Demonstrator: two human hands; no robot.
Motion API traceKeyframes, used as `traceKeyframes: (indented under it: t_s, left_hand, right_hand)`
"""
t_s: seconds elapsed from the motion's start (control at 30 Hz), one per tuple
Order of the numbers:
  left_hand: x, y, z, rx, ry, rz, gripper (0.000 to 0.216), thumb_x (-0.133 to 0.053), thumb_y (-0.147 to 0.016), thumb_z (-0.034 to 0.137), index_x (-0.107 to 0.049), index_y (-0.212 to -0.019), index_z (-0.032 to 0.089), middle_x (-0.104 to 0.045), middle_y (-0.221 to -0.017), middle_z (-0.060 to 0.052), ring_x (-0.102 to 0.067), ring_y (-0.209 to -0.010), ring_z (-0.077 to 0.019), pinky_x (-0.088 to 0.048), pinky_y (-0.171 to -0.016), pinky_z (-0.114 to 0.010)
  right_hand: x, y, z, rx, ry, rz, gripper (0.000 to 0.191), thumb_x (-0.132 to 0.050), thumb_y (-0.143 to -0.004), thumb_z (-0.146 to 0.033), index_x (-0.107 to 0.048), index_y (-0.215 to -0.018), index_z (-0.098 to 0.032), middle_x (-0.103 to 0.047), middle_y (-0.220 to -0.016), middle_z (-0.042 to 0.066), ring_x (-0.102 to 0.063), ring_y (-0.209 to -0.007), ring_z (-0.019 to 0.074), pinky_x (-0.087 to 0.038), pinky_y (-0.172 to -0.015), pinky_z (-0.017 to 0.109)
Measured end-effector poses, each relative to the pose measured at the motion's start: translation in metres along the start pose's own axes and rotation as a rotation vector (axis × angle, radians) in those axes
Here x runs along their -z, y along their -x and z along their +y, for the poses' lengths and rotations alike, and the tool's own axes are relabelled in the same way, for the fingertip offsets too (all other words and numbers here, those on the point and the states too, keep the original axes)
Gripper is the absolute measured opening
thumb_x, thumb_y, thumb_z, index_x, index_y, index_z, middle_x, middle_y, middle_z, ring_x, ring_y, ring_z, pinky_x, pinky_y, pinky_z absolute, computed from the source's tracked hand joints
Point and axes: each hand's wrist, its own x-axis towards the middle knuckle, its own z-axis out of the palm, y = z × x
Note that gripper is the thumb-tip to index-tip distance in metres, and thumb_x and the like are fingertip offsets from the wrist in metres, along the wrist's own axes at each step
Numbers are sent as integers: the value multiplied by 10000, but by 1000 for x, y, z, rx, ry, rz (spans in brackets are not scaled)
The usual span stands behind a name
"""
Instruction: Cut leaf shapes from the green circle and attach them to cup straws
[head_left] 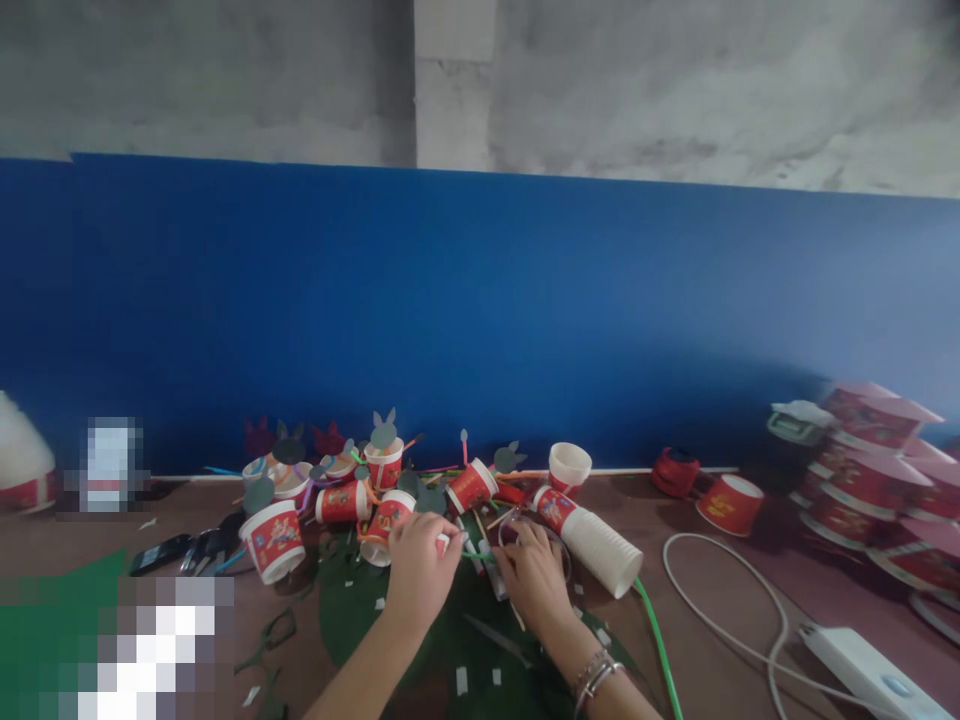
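Note:
My left hand point(426, 562) is closed, pinching a thin green stick point(475, 556) that runs right from its fingertips. A small white and red bit point(442, 543) also shows at those fingers; its kind is unclear. Fingers bent downward, my right hand point(534, 575) reaches over a clear ring-shaped thing point(564, 556), perhaps a tape roll. What lies under those fingers is hidden. Scissors point(499, 638) lie below, between my forearms. Markers point(495, 578) sit between the hands. Just beyond my left hand, a red paper cup point(394, 512) lies tilted.
Decorated cups with grey rabbit-shaped cutouts point(384, 432) crowd the back left. A sleeve of stacked cups point(604, 550) lies right of my right hand. Red cup piles point(870, 480), a white power strip point(862, 660) and its cable occupy the right. Paper scraps dot the dark green sheet point(420, 650).

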Motion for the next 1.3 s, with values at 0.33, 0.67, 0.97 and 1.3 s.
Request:
traceKeyframes:
  t_s: [0.33, 0.67, 0.97, 1.3]
  left_hand:
    - [-3, 5, 7, 14, 82, -34, 210, -511, -813, 268, -647, -666, 204, -684, -729, -25, -600, -800, -223, -398, -765, -360]
    - [-5, 9, 18, 60, 291, -43, 203, -483, -804, 227, -657, -704, 192, -694, -775, -45, -610, -803, -210, -436, -736, -321]
    - [-6, 18, 18, -156, 7, 64, 163, -485, -837, 177, -613, -737, 202, -649, -773, -30, -564, -797, -209, -369, -759, -369]
    - [-4, 23, 25, -211, -71, 52, 180, -448, -862, 161, -568, -731, 195, -611, -773, -17, -522, -803, -192, -327, -812, -381]
  right_hand:
    - [27, 7, -34, 156, -329, 186, 135, -521, -836, -173, -639, -783, -212, -665, -797, 20, -545, -811, 196, -318, -752, 317]
    - [24, 6, -32, 138, -404, 265, 114, -570, -802, -144, -664, -760, -193, -693, -753, 10, -579, -763, 182, -314, -740, 302]
    - [24, 7, -33, 134, -432, 225, 134, -547, -815, -160, -649, -731, -185, -684, -736, 24, -579, -739, 186, -324, -719, 303]
    - [28, 6, -38, 5, -531, 207, 154, -512, -747, -168, -619, -639, -185, -662, -689, 41, -589, -697, 193, -399, -711, 305]
